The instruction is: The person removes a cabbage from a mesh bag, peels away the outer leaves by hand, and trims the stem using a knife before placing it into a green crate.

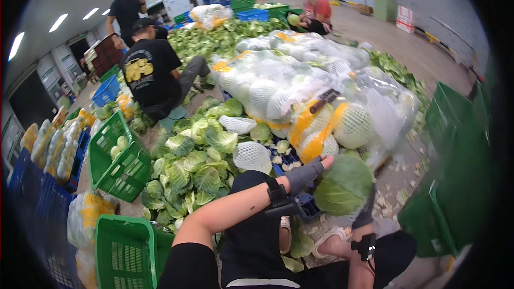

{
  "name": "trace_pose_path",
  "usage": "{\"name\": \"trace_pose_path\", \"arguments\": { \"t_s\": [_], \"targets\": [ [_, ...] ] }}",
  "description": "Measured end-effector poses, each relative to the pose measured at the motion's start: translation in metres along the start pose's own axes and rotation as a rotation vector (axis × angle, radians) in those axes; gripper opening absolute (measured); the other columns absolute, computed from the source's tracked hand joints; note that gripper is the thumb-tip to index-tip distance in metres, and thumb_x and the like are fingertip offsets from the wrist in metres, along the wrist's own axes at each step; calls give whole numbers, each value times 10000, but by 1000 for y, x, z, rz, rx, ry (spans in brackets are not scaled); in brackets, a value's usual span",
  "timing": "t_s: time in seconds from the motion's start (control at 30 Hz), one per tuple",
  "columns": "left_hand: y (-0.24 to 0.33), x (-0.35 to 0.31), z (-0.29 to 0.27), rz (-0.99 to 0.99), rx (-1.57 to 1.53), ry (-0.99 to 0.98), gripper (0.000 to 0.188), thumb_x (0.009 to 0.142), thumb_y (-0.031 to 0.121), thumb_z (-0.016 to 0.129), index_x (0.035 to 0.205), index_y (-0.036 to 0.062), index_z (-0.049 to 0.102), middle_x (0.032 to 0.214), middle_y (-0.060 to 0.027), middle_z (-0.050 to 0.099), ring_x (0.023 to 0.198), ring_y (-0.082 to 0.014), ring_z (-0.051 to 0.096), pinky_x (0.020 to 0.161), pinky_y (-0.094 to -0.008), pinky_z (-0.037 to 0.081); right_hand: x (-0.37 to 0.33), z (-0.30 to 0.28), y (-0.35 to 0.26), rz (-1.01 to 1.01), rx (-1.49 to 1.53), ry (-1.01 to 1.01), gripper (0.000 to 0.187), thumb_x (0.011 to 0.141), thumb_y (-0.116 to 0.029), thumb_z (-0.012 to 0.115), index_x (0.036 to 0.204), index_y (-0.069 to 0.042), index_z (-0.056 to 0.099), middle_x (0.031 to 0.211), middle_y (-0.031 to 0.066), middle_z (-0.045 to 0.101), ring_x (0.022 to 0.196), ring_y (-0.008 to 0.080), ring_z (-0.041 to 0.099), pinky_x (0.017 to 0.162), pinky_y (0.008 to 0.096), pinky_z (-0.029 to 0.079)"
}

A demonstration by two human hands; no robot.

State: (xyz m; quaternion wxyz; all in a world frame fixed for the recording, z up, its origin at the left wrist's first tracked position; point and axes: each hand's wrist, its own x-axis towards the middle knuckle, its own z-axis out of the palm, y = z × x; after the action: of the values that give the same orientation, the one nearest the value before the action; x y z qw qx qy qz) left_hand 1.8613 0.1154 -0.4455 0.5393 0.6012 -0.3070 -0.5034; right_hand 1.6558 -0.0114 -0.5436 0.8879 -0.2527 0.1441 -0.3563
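A large green cabbage (344, 184) is held up before my knees, with white foam netting (348, 218) showing below it. My left hand (309, 174), in a grey fingerless glove, is at the cabbage's upper left with its fingers stretched out; I cannot tell whether it presses on it. On the other side my right hand (366, 211), also gloved, supports the cabbage, its fingers mostly hidden behind it. Beyond, netted cabbages (353, 126) lie in clear bags with yellow bands, and a dark elongated tool (324, 100) rests on top. Two loose foam nets (251, 156) lie left of my hands.
Loose cabbages and leaves (201, 166) are heaped at left. Green crates (128, 251) stand at left, and more green crates (444, 203) at right. A blue crate (308, 206) is beneath the cabbage. A seated person (152, 69), a standing person (127, 10) and another in red (316, 10) are farther off.
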Motion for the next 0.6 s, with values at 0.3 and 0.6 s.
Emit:
{"name": "trace_pose_path", "arguments": {
  "t_s": [0.3,0.6],
  "targets": [
    [-6,25,-32,-740,43,-316,644,858,645,462,1266,152,538,1206,-16,600,1084,-152,559,931,-356,432,-28,15,62,484,128,201,492,950,-370,443,1361,-98,424,1330,109,496,1219,252,466,1045,370,360],
    [-58,83,-59,-782,165,-371,787,777,683,545,1337,141,437,1309,-94,495,1146,-216,498,925,-443,424,-22,-18,103,364,-308,120,421,955,-181,409,1372,-138,378,1353,110,444,1212,229,454,1019,363,379]
  ]
}}
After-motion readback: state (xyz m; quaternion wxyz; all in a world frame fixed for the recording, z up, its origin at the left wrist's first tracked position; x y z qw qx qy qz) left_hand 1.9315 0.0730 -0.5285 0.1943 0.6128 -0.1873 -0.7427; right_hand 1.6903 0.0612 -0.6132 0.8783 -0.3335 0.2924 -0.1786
